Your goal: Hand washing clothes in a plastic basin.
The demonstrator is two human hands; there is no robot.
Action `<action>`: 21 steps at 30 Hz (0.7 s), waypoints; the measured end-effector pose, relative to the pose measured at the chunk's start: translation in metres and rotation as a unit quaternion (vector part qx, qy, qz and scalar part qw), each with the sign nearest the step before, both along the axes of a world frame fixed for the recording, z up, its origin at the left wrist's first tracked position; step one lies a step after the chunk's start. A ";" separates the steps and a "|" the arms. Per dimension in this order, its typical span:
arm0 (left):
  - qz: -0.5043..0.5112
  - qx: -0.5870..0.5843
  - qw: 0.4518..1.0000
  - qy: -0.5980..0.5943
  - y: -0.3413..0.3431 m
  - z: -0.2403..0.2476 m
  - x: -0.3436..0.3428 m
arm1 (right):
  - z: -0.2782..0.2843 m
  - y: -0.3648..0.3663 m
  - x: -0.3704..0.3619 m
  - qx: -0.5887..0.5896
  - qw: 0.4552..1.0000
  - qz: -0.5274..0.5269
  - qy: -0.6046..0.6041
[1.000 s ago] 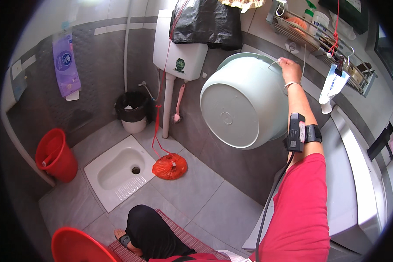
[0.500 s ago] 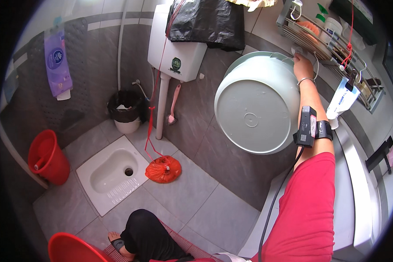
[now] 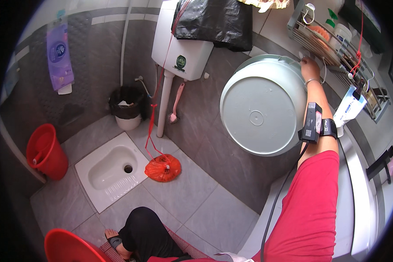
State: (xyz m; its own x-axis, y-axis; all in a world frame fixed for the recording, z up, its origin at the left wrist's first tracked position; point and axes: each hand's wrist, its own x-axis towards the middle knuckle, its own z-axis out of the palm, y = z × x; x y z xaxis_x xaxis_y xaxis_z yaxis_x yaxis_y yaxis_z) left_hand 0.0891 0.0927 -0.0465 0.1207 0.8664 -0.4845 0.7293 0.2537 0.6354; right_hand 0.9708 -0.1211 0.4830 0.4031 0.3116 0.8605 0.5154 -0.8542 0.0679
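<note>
A large pale grey-green plastic basin (image 3: 260, 118) is up against the dark tiled wall, its round underside facing me. My right arm is stretched out to it, and my right hand (image 3: 310, 70) is closed at the basin's upper right rim. The fingertips are partly hidden there. Close to that hand is a metal wire rack (image 3: 314, 41) with white hooks. A white and blue tube (image 3: 350, 105) hangs in a dark clip beside my forearm. My left hand is out of view.
A white squat toilet (image 3: 111, 172) is set in the tiled floor, with a tied red bag (image 3: 163, 168) beside it. Red buckets (image 3: 48, 153) and a black-lined bin (image 3: 127, 122) stand around it. A white cistern (image 3: 179, 52) and a pink brush (image 3: 177, 102) are on the wall.
The whole view has shifted slightly, so the basin and my right hand appear a little farther right. My hand stays at the basin's rim.
</note>
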 end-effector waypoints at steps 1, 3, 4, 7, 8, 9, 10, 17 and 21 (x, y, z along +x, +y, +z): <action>0.001 -0.002 1.000 0.000 -0.001 -0.001 0.000 | 0.001 0.000 0.002 0.002 1.000 0.001 0.008; 0.003 -0.004 1.000 -0.002 -0.001 -0.003 0.000 | 0.003 -0.001 0.009 0.004 1.000 -0.006 0.007; 0.004 -0.005 1.000 -0.003 -0.001 -0.005 0.000 | 0.006 -0.001 0.013 0.007 1.000 -0.015 0.007; 0.017 -0.003 1.000 0.002 -0.008 0.000 -0.008 | -0.001 0.005 0.018 0.014 1.000 -0.026 0.008; 0.020 -0.004 1.000 0.005 -0.009 0.000 -0.011 | -0.001 0.006 0.020 0.015 1.000 -0.023 0.011; 0.022 -0.005 1.000 0.004 -0.011 0.002 -0.013 | 0.000 0.007 0.020 0.018 0.999 -0.030 0.021; 0.024 -0.007 1.000 0.004 -0.012 0.002 -0.016 | 0.000 0.008 0.022 0.021 0.999 -0.037 0.032; 0.031 -0.014 0.999 0.003 -0.015 -0.004 -0.027 | -0.014 0.014 0.002 0.075 0.992 -0.069 0.080; 0.036 -0.014 0.999 -0.010 -0.021 -0.006 -0.036 | -0.011 0.026 -0.050 0.035 0.985 -0.152 0.069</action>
